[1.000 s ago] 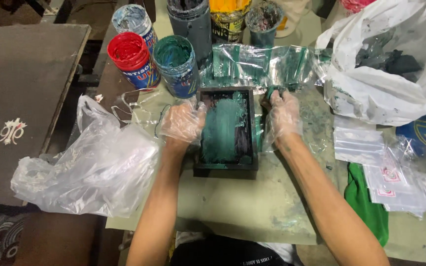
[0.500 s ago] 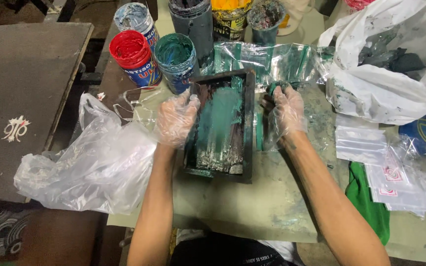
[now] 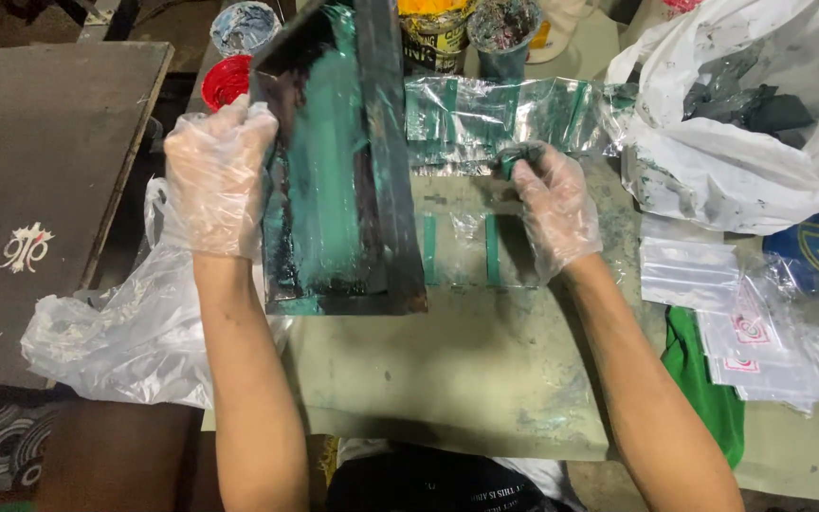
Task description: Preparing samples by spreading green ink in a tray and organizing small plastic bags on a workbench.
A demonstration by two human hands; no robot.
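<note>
My dark frame [image 3: 338, 161], smeared with green ink, runs long from 6 to 12 o'clock and is tipped up off the table [image 3: 466, 379]. My gloved left hand [image 3: 215, 180] clamps its 9 o'clock edge. My right hand [image 3: 552, 204], at 3 o'clock, is curled around a small green-stained wad (what it is, I cannot tell). Ink tubs [image 3: 239, 28] crowd 12 o'clock behind the frame; a white plastic bag [image 3: 732, 171] sits at 2 o'clock.
</note>
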